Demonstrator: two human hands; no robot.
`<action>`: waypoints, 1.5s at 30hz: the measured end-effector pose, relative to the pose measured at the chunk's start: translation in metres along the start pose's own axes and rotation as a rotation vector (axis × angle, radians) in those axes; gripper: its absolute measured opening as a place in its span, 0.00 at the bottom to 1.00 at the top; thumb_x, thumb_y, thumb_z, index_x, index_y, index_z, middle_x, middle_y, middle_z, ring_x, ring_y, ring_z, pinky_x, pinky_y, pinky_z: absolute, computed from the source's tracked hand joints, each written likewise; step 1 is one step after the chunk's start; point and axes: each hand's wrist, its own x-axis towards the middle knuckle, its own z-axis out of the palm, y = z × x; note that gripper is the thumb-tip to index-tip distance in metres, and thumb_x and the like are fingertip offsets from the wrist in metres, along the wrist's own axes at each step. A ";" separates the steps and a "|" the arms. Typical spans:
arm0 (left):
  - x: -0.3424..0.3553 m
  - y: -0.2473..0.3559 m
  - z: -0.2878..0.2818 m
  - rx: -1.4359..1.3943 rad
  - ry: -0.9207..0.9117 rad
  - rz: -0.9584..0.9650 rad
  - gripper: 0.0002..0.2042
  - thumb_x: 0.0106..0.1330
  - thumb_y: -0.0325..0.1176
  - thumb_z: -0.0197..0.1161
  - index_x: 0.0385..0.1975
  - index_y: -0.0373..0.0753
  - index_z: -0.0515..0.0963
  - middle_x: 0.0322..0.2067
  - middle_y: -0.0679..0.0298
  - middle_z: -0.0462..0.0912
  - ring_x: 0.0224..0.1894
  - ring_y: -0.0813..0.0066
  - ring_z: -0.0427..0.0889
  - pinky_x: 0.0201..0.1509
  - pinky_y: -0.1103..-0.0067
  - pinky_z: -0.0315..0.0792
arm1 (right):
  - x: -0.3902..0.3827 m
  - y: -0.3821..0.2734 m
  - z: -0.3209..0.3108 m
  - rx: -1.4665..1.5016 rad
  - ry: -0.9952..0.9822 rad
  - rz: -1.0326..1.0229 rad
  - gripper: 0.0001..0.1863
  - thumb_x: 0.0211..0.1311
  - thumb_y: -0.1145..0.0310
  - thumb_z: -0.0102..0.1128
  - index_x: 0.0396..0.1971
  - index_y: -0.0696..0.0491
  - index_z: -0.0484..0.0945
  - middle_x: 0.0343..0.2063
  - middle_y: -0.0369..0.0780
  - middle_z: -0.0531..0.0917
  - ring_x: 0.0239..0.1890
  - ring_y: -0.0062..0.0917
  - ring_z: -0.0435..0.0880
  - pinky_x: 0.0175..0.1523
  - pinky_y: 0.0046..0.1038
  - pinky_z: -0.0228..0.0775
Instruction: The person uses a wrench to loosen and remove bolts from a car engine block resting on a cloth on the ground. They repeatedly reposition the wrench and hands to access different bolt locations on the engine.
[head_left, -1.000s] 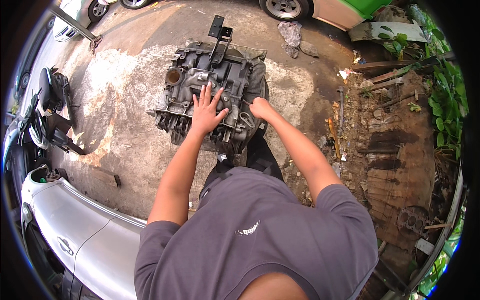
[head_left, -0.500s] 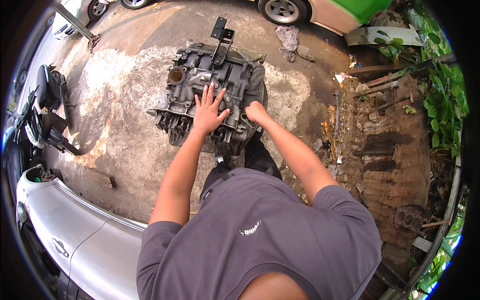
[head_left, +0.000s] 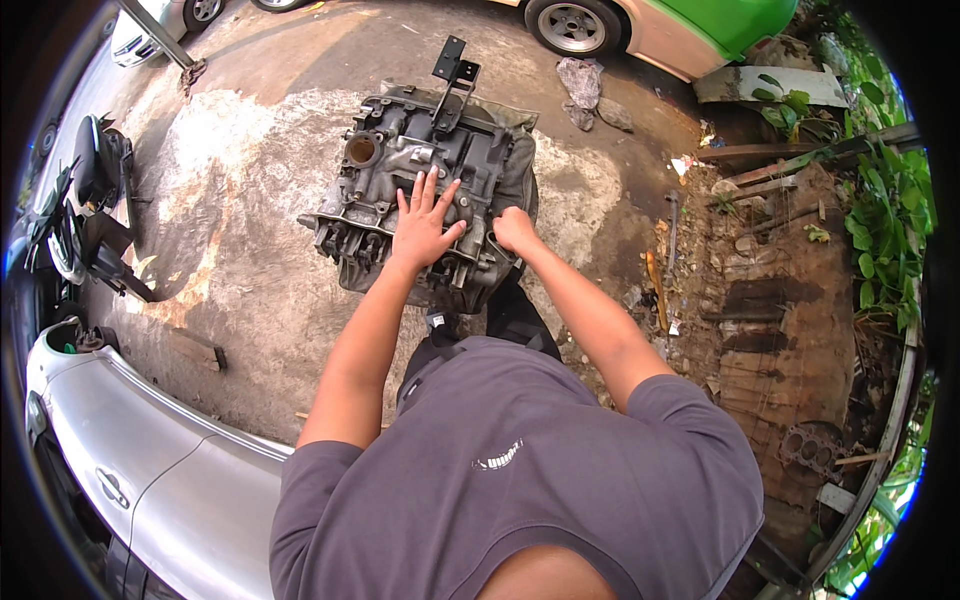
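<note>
While the engine (head_left: pixel 393 178), lying under the left hand (head_left: pixel 424 237) and left of the right hand (head_left: pixel 515 232), is being touched by spread left fingers, its right side is being bordered by curled right fingers; whether anything is being pinched cannot be told. No clear long axis is being shown.

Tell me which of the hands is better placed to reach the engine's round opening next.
Left, most likely. The left hand rests spread open on the engine, nearer the round opening. The right hand is closed in a fist at the engine's right side, farther off.
</note>
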 end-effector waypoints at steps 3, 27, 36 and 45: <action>0.000 0.000 0.000 -0.012 -0.012 -0.007 0.38 0.65 0.56 0.57 0.74 0.58 0.53 0.76 0.55 0.39 0.78 0.50 0.39 0.74 0.45 0.38 | -0.005 -0.011 0.007 0.019 -0.013 0.052 0.16 0.56 0.66 0.54 0.34 0.63 0.84 0.39 0.60 0.83 0.46 0.52 0.83 0.52 0.43 0.75; 0.002 0.001 -0.003 -0.015 -0.057 -0.027 0.35 0.67 0.52 0.56 0.74 0.59 0.54 0.76 0.52 0.42 0.77 0.48 0.41 0.75 0.47 0.37 | 0.121 0.015 -0.022 0.763 -0.214 0.369 0.15 0.67 0.64 0.53 0.27 0.61 0.75 0.17 0.43 0.80 0.15 0.28 0.77 0.19 0.32 0.65; 0.003 0.003 -0.006 0.003 -0.108 -0.064 0.35 0.64 0.50 0.61 0.73 0.55 0.59 0.75 0.46 0.42 0.77 0.45 0.40 0.77 0.53 0.35 | 0.116 0.053 0.020 1.266 -0.134 0.385 0.11 0.65 0.67 0.56 0.26 0.56 0.69 0.13 0.38 0.70 0.09 0.25 0.67 0.13 0.30 0.54; 0.003 0.002 -0.004 0.007 -0.108 -0.063 0.36 0.62 0.50 0.62 0.72 0.53 0.61 0.74 0.43 0.43 0.76 0.40 0.41 0.77 0.52 0.36 | 0.121 0.077 0.063 1.586 -0.335 0.524 0.06 0.73 0.64 0.50 0.40 0.50 0.69 0.15 0.34 0.66 0.11 0.22 0.59 0.19 0.28 0.50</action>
